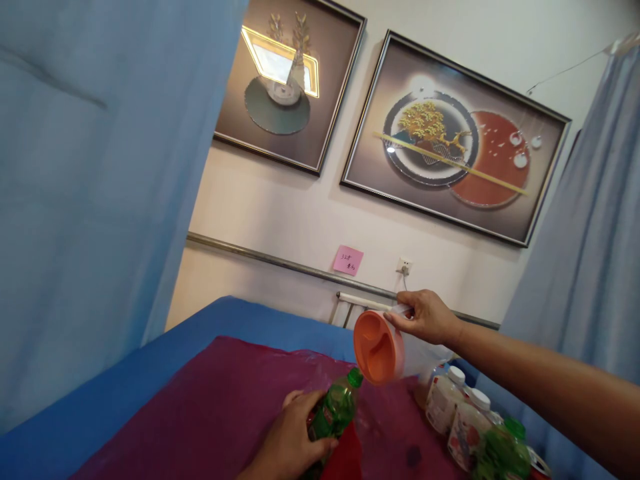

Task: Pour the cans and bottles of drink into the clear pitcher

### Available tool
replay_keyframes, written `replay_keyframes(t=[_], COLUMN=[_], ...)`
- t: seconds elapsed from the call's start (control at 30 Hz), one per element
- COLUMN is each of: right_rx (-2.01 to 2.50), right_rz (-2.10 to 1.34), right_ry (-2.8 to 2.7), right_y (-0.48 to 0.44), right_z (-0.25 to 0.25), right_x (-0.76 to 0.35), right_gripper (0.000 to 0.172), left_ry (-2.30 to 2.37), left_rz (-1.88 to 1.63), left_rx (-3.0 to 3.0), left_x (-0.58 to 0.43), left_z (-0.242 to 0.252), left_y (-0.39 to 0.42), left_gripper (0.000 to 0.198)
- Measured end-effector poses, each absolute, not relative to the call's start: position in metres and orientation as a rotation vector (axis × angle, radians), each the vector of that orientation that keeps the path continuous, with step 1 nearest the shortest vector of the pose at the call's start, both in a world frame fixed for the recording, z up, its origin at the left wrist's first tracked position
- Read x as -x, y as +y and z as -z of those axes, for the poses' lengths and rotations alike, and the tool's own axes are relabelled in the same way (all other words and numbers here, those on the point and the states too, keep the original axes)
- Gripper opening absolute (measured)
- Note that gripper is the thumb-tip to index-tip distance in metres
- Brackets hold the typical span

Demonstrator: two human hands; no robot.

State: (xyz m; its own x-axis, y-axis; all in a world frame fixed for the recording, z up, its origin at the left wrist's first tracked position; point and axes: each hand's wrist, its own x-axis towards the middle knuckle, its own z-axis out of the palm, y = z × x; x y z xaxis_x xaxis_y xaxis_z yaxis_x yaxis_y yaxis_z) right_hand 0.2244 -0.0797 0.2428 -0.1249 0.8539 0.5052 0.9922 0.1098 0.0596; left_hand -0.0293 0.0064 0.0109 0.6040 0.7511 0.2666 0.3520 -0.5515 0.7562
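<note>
My left hand (pixel 293 437) is wrapped around a green plastic bottle (pixel 341 403) with a green cap, which stands slightly tilted at the lower middle. A bright red piece (pixel 346 457) shows beside the bottle; its kind is unclear. Higher up and to the right, my right hand (pixel 425 317) grips the handle of a translucent plastic pitcher (pixel 417 357). The pitcher lies tipped on its side in the air, its orange lid (pixel 380 347) turned toward the bottle. A small gap separates lid and bottle cap.
Magenta plastic sheeting (pixel 215 413) covers a blue bed (pixel 235 317). At right stand several bottles, including a white-capped bottle (pixel 470 427) and another green bottle (pixel 505 450). Blue curtains (pixel 100 167) hang on both sides. A metal rail (pixel 280 263) runs along the wall.
</note>
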Motion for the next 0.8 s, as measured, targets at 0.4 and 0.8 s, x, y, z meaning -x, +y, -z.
replay_keyframes(t=[0.4,0.8], right_rx=[1.795,1.818], right_rz=[0.545,0.535], right_ry=[-2.058,-2.072], right_y=[-0.08,-0.0811], right_z=[-0.241,-0.2432], right_x=[-0.2235,-0.2234], right_gripper=[0.046,0.045], left_ry=[0.864,0.864], left_rz=[-0.772,-0.773], left_rx=[-2.139,-2.148], left_x=[0.0303,0.0303], left_z=[-0.0144,-0.0129], left_y=[0.0028,0.0037], left_gripper=[0.066,0.066])
